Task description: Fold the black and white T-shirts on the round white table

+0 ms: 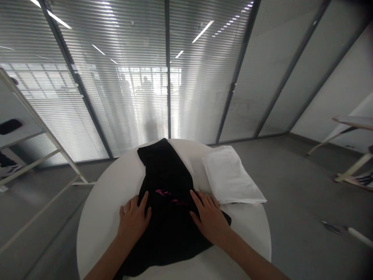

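A black garment (167, 182) with a small pink print lies lengthwise across a round white table (101, 217). My left hand (133, 219) rests flat on the garment's left edge, fingers stretched out. My right hand (208, 217) lies flat on its right side, fingers spread and pointing away from me. Neither hand holds anything. A folded white cloth (231, 177) sits on the table to the right of the garment, close to my right hand's fingertips.
A white metal rack (32, 132) stands at the left. Glass walls with blinds (163, 77) run behind the table. Grey floor surrounds the table, and a table's legs (349, 155) show at the far right.
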`<state>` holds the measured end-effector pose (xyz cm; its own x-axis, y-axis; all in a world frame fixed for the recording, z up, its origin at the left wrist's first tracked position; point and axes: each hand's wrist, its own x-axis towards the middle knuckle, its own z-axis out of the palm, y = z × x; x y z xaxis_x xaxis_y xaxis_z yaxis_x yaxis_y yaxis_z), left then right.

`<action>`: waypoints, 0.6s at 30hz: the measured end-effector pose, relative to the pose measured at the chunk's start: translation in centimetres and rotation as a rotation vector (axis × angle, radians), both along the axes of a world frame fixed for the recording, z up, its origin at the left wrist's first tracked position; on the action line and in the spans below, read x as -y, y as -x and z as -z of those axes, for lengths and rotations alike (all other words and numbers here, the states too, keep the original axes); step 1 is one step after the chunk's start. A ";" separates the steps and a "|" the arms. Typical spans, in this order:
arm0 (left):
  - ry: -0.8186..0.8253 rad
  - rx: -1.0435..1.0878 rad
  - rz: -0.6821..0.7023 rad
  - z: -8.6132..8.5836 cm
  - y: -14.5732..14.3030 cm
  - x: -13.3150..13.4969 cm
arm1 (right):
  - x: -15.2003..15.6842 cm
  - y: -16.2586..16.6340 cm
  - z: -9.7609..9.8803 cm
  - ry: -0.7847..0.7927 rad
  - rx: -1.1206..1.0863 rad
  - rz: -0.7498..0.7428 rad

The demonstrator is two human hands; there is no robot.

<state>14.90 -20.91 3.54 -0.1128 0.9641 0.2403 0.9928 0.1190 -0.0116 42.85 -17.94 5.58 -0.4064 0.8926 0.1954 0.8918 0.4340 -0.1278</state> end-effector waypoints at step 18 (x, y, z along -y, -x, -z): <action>-0.010 -0.044 0.628 0.2 1.6 9.3 | 3.9 -7.7 1.8 0.053 -0.142 0.258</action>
<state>13.30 -30.16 3.30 0.4848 0.8409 0.2407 0.8719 -0.4865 -0.0563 50.57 -21.85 3.80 -0.1366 0.9734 0.1839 0.9434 0.1845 -0.2756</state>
